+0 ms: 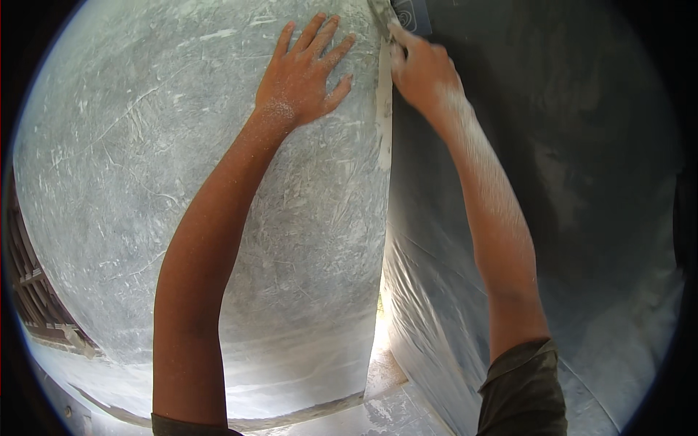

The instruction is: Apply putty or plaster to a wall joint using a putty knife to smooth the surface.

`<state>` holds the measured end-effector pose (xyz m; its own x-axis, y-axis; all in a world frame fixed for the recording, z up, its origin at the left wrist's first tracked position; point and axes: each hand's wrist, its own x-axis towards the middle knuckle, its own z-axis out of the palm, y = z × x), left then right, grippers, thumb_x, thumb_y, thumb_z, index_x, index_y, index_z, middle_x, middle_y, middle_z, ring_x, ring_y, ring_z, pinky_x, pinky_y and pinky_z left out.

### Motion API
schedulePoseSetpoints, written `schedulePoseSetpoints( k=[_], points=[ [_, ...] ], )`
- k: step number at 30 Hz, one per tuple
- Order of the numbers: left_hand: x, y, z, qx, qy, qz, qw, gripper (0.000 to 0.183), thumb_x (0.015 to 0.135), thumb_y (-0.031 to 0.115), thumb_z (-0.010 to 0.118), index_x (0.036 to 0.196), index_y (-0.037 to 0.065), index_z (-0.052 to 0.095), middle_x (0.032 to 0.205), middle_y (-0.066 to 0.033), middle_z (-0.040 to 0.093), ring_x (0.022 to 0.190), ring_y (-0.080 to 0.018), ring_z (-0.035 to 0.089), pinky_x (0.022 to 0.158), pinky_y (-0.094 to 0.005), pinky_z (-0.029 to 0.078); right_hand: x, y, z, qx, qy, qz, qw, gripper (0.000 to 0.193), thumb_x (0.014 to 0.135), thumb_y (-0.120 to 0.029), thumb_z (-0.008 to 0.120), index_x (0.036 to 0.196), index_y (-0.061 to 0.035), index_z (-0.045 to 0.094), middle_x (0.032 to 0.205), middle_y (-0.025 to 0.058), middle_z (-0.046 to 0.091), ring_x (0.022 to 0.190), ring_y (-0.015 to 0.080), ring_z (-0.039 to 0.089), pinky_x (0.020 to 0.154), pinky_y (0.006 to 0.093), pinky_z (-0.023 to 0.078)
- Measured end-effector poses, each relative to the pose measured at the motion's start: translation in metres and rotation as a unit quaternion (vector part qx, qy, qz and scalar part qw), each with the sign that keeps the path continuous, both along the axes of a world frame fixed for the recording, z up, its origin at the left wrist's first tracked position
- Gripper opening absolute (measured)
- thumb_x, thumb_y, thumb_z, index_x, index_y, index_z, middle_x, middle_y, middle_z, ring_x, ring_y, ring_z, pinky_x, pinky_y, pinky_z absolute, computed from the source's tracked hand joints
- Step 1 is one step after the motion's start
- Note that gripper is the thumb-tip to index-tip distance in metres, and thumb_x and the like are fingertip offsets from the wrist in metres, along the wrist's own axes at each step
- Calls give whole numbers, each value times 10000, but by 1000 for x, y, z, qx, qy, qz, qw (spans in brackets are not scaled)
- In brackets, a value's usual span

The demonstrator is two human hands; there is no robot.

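My left hand (304, 76) lies flat, fingers spread, against a grey plastered wall (291, 203) streaked with white scratches and smears. White dust coats its wrist and fingertips. At the wall's right-hand edge, near the top of the view, my right hand (430, 76) is closed with thumb and forefinger curled. A narrow grey piece (382, 16) shows beside its fingertips; what exactly the fingers grip is hidden. Pale dust covers the right forearm. Just below that hand, a whitish strip (384, 109) runs down along the wall's edge.
Dark plastic sheeting (567, 182) hangs right of the wall's edge, creased and lighter towards the bottom. A dark patch with a pale spiral print (412, 16) sits near its top. Bright light comes through a gap (379, 320) low down. Brown slats (36, 283) stand at far left.
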<state>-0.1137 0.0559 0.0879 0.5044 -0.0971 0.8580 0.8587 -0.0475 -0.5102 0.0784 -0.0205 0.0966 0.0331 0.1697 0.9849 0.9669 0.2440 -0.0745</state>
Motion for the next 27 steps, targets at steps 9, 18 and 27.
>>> schedulePoseSetpoints(
  k=[9, 18, 27],
  points=[
    [-12, 6, -1, 12, -3, -34, 999, 613, 964, 525, 504, 1523, 283, 443, 1631, -54, 326, 1533, -239, 222, 1254, -526, 103, -10, -1, -38, -56, 2, 26, 998, 393, 981, -290, 485, 1345, -195, 600, 1111, 259, 691, 1065, 461, 654, 943, 536, 531],
    [-14, 6, -3, 3, 0, -38, 999, 593, 970, 504, 509, 1512, 266, 464, 1626, -63, 334, 1531, -247, 228, 1257, -507, 108, 1, 2, -20, -47, -7, 14, 999, 410, 963, -280, 500, 1348, -213, 621, 1178, 234, 682, 1126, 437, 639, 1014, 518, 498],
    [5, -3, 4, -1, 13, -86, 996, 614, 957, 500, 524, 1508, 235, 471, 1627, -67, 328, 1533, -240, 218, 1257, -510, 108, 9, -4, 59, 5, -14, 3, 1000, 406, 966, -253, 529, 1352, -173, 627, 1168, 239, 676, 1112, 440, 627, 994, 496, 504]
  ],
)
